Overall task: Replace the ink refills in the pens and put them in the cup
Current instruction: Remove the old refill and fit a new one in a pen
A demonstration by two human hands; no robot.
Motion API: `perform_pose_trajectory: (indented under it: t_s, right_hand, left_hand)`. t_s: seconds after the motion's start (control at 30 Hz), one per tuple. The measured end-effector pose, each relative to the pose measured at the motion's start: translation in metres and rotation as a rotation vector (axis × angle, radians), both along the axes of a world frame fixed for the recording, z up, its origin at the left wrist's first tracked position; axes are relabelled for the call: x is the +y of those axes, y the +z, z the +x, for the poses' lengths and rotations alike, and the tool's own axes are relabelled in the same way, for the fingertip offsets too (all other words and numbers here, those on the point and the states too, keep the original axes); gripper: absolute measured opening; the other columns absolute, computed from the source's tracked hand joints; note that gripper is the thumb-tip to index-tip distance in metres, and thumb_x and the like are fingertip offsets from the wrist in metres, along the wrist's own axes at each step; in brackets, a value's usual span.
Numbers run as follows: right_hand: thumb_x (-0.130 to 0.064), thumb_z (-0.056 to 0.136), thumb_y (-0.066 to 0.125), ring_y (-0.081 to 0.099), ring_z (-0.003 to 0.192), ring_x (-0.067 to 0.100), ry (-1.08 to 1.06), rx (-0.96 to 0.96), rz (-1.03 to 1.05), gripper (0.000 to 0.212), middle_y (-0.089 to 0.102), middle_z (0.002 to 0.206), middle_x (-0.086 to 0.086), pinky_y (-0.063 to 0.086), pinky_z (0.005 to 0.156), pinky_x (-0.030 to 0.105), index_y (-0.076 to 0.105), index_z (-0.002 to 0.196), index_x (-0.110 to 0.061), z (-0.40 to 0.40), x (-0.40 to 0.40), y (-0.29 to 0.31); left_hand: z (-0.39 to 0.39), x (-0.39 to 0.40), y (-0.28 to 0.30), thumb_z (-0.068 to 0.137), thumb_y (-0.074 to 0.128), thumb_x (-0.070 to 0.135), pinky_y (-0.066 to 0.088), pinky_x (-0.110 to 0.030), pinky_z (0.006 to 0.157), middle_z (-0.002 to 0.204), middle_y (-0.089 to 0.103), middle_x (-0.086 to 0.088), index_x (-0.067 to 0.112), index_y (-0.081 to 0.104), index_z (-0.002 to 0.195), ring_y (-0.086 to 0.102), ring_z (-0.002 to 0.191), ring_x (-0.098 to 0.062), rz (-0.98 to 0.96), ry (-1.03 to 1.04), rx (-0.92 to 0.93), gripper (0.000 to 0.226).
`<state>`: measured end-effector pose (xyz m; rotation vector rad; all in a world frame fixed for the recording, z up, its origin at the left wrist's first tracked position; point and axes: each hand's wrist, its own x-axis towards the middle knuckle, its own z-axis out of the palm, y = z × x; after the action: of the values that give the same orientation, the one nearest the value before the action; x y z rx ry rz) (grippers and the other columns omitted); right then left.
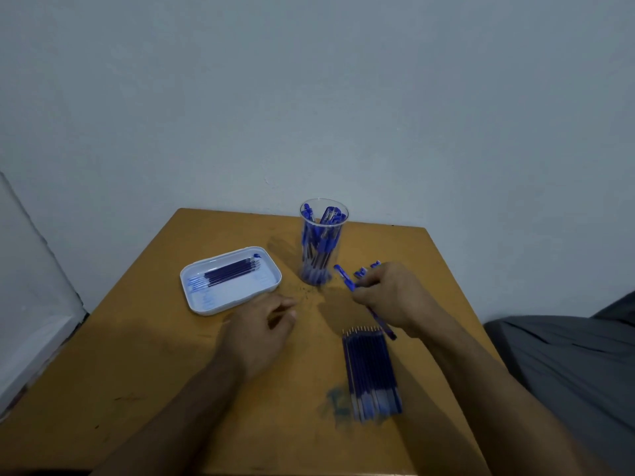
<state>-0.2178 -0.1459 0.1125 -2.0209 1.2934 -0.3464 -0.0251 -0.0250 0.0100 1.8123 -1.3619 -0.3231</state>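
Observation:
A clear plastic cup [323, 245] with several blue pens stands at the far middle of the wooden table [144, 372]. My right hand [395, 297] grips a blue pen [345, 276] just right of the cup; the pen's lower end sticks out below the hand. More blue pen caps [367, 267] show behind its fingers. My left hand [261, 328] rests on the table with loosely curled fingers and holds nothing. A bundle of blue refills [372, 369] lies in front of the right hand. A white tray [240, 300] at the left holds several refills [230, 273].
The table stands against a pale wall, with its left and right edges close by. Grey fabric [567, 365] lies beyond the table's right edge. A blue ink smear [335, 401] marks the wood beside the refill bundle.

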Motion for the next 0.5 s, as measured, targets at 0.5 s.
perform_pose_trajectory:
  t_s: [0.5]
  right_hand:
    - [0.003, 0.088, 0.068, 0.065, 0.059, 0.018, 0.046, -0.558, 0.88, 0.022, 0.069, 0.085, 0.02, 0.048, 0.037, 0.021, 0.066, 0.108, 0.012, 0.021, 0.041, -0.052]
  left_hand:
    - [-0.007, 0.014, 0.028, 0.083, 0.073, 0.044, 0.046, -0.029, 0.047, 0.078, 0.073, -0.006, 0.027, 0.072, 0.104, 0.058, 0.049, -0.02, 0.218, -0.275, 0.532, 0.027]
